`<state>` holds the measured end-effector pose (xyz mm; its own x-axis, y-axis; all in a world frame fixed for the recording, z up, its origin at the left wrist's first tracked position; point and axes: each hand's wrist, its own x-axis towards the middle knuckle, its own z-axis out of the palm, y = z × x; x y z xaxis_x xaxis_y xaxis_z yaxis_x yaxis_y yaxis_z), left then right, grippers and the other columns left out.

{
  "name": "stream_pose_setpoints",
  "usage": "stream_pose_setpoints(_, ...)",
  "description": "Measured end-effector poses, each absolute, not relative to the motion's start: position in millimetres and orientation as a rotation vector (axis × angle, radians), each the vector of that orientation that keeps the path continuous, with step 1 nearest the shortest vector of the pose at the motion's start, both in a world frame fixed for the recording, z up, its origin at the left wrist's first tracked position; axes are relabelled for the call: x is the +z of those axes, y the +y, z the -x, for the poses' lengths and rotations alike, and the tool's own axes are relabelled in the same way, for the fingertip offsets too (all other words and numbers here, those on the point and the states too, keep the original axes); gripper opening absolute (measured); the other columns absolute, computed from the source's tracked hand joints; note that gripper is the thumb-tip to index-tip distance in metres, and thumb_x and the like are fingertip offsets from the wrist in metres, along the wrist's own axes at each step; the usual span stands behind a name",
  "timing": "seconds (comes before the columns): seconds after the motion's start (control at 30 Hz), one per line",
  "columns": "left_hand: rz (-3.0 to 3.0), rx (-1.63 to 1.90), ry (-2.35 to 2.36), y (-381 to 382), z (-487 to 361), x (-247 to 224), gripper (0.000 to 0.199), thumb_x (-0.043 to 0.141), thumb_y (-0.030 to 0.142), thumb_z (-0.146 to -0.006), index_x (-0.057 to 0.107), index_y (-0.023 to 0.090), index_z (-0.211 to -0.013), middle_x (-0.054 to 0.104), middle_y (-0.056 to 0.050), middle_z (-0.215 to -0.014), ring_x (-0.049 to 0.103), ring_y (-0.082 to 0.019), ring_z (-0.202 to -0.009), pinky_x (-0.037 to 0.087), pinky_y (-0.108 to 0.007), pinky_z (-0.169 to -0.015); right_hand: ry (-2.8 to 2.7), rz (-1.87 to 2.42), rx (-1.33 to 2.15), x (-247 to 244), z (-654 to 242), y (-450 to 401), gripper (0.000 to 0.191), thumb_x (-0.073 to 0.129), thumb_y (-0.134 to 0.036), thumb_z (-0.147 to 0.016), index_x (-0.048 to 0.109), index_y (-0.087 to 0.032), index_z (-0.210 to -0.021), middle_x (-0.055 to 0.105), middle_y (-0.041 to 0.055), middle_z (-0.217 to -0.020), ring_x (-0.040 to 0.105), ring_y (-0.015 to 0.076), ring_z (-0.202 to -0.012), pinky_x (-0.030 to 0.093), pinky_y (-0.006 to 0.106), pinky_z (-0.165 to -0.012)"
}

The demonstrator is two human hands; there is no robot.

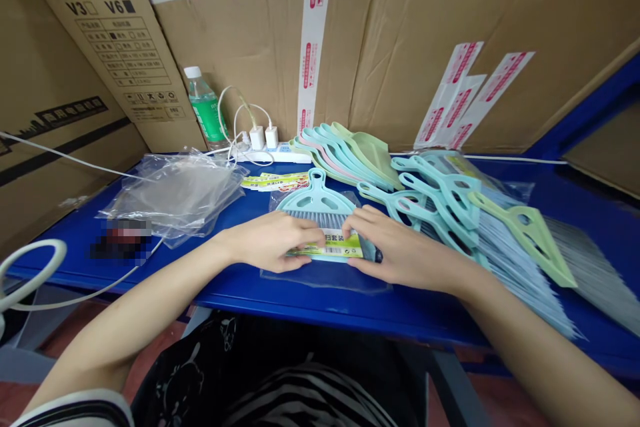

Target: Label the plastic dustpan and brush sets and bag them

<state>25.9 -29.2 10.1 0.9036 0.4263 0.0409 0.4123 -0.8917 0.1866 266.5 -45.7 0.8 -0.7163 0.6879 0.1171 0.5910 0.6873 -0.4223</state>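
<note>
A light-blue dustpan with a matching hand brush laid in it is in front of me, handles pointing away. Under them lies a clear plastic bag. Across the bristles is a yellow-green printed label card. My left hand has its thumb and fingers closed at the card's left end. At the right end, my right hand is closed in the same way, over the dustpan's edge. My fingers cover both ends of the card.
Right of me lie several hand brushes; behind are stacked dustpans. More label cards sit near a power strip with chargers. Clear bags are piled left. A bottle stands against cardboard boxes.
</note>
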Motion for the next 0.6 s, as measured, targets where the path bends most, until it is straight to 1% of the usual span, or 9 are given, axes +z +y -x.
stream_pose_setpoints(0.1,-2.898,0.130,0.678,-27.8,-24.8,10.1,0.018,0.057,0.015,-0.080,0.060,0.018,-0.098,0.065,-0.001,-0.083,0.057,-0.013,-0.062,0.039,-0.025,-0.057,-2.629,1.011,0.514,-0.6,-265.3,-44.5,0.006,0.053,-0.023,-0.083,0.048,-0.024,-0.086,0.056,0.0056,-0.089,0.054,0.0253,-0.091,0.046,0.038,-0.076)
stream_pose_setpoints(0.33,-2.909,0.091,0.696,-27.5,-25.8,10.0,0.014,0.054,0.011,-0.081,0.059,0.018,-0.092,0.063,0.000,-0.081,0.053,-0.012,-0.059,0.037,-0.025,-0.056,-2.636,0.988,0.479,-6.2,-263.2,-40.1,0.011,0.050,-0.019,-0.086,0.043,-0.024,-0.079,0.055,0.0041,-0.082,0.055,0.0219,-0.081,0.044,0.034,-0.071)
stream_pose_setpoints(0.47,-2.904,0.101,0.684,-27.3,-24.7,11.1,0.011,0.052,0.011,-0.081,0.058,0.019,-0.086,0.062,0.001,-0.079,0.051,-0.011,-0.058,0.036,-0.025,-0.055,-2.637,1.006,0.492,-5.3,-262.8,-40.2,0.011,0.049,-0.018,-0.086,0.045,-0.024,-0.078,0.056,0.0038,-0.081,0.056,0.0207,-0.077,0.043,0.032,-0.068)
stream_pose_setpoints(0.6,-2.871,0.120,0.688,-26.3,-23.1,11.8,0.012,0.051,0.010,-0.080,0.058,0.019,-0.083,0.061,0.001,-0.076,0.051,-0.011,-0.059,0.036,-0.024,-0.057,-2.635,1.034,0.514,-3.6,-263.0,-40.6,0.010,0.050,-0.020,-0.087,0.047,-0.023,-0.078,0.057,0.0042,-0.081,0.057,0.0203,-0.075,0.043,0.032,-0.065)
